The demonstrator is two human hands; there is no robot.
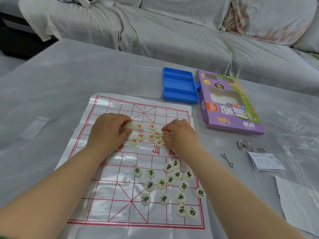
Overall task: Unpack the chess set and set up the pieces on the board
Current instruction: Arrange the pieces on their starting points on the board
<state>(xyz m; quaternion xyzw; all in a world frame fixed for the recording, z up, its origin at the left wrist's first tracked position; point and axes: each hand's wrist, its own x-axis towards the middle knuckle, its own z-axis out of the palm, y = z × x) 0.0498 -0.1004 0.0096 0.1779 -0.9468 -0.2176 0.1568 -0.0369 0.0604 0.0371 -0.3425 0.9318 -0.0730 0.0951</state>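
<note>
The purple box [231, 116] reads "XCRAI" and "象棋". The board [110, 169] lies on the bench [51, 100], its long axis running away from the person. Red pieces [141, 136], some marked "兵", cluster past mid-board. Black pieces [161, 183], "士", "卒" and "炮" among them, crowd the near right. The left hand [108, 130] and right hand [179, 135] each pinch one of the red pieces in curled fingers. A blue tray [179, 85] sits just past the far edge.

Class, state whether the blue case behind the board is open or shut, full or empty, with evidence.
Open and empty: the blue case shows bare compartments, and its clear lid lies flat beside it.
</note>
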